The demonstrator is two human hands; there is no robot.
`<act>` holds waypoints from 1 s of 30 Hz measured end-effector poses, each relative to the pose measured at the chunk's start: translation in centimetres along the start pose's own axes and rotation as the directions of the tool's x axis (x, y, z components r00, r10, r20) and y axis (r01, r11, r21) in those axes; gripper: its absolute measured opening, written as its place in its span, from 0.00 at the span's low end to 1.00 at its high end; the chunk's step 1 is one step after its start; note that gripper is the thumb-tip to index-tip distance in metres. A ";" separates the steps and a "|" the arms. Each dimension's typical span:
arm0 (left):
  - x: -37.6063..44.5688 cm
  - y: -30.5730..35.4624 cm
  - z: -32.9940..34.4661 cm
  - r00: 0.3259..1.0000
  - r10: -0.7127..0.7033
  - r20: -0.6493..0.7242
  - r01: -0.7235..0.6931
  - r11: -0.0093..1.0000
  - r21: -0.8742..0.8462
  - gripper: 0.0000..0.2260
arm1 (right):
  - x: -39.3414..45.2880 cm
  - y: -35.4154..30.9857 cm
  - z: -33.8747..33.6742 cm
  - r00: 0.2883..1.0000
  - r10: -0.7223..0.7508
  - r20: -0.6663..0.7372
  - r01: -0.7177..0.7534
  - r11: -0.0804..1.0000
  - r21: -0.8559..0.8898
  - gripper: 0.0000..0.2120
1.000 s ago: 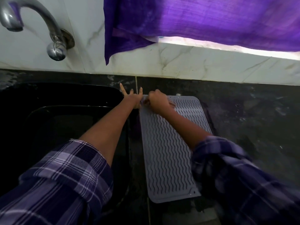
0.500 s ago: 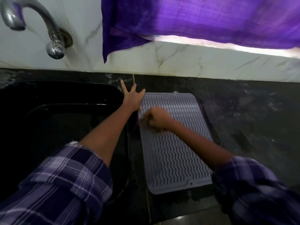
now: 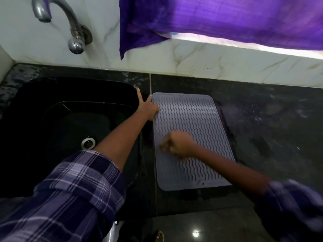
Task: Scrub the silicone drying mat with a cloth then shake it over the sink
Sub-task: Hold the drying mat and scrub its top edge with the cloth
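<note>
A grey silicone drying mat (image 3: 197, 119) with wavy ridges lies flat on the black counter (image 3: 272, 119), just right of the sink. My left hand (image 3: 147, 107) rests with fingers spread on the mat's left edge near its far corner, pinning it down. My right hand (image 3: 180, 143) is a blurred fist in the middle of the mat, pressed on its surface. A small brownish wad of cloth (image 3: 164, 145) shows at the left of the fist; the rest of the cloth is hidden inside the hand.
The black sink (image 3: 52, 91) with a metal drain (image 3: 88, 142) sits left of the mat. A chrome tap (image 3: 73, 30) comes out of the white marble wall above it. A purple curtain (image 3: 209, 18) hangs over the window ledge behind the counter.
My right fist has slid from the mat's far left corner toward me, to the mat's middle. My left hand has stayed at the far left edge.
</note>
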State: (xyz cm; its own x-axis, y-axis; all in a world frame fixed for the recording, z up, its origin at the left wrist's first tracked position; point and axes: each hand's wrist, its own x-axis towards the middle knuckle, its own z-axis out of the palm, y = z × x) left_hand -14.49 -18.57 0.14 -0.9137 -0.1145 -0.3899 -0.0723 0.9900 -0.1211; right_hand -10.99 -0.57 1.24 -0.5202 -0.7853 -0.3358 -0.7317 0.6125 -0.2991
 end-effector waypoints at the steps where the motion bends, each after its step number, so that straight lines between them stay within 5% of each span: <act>1: -0.9 0.6 0.2 0.999 -0.011 -0.047 0.009 0.999 -0.042 0.18 | 1.5 0.3 -1.2 0.994 0.064 -0.093 -0.060 0.997 0.042 0.12; 4: -3.5 2.4 1.4 0.997 -0.062 -0.054 0.053 0.985 -0.162 0.20 | 4.6 -0.4 -1.2 0.962 0.178 -0.206 -0.197 0.977 -0.080 0.11; 7: -4.4 3.2 1.9 0.993 -0.093 0.069 0.098 0.992 -0.075 0.18 | 3.4 -1.8 2.7 0.963 0.185 -0.197 -0.221 0.958 -0.183 0.14; 12: -4.2 3.5 1.4 0.988 -0.088 0.127 0.094 0.995 -0.043 0.15 | -8.8 -2.9 9.3 0.996 -0.087 -0.032 0.080 0.979 -0.187 0.23; 15: -5.4 3.5 1.8 0.987 -0.108 0.121 0.117 0.990 -0.072 0.21 | -9.6 -2.4 7.7 0.987 -0.138 0.082 0.147 0.982 -0.117 0.17; 18: -7.2 4.3 2.8 0.993 -0.103 0.050 0.108 0.989 -0.106 0.25 | -5.3 -2.2 3.6 0.999 0.003 -0.053 -0.004 0.999 -0.032 0.15; 21: -8.0 5.0 3.4 0.989 -0.128 0.069 0.133 0.988 -0.079 0.26 | -3.6 -3.2 4.3 0.972 0.121 -0.203 -0.166 0.962 -0.218 0.15; 26: -7.7 5.8 2.7 0.985 -0.145 0.096 0.151 0.987 -0.054 0.25 | -11.8 -4.8 9.2 0.998 -0.035 -0.060 0.019 0.968 -0.250 0.20; 30: -8.3 6.1 3.1 0.981 -0.172 0.093 0.178 0.982 -0.059 0.25 | -9.1 -3.2 5.6 0.999 -0.034 0.035 0.041 0.972 -0.232 0.15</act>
State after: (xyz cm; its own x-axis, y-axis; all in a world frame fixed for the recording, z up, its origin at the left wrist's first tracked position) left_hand -6.06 -11.85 -0.19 -0.8465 -0.2901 -0.4464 -0.2573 0.9570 -0.1340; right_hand -1.44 5.19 0.21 -0.4794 -0.8019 -0.3566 -0.8346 0.5422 -0.0972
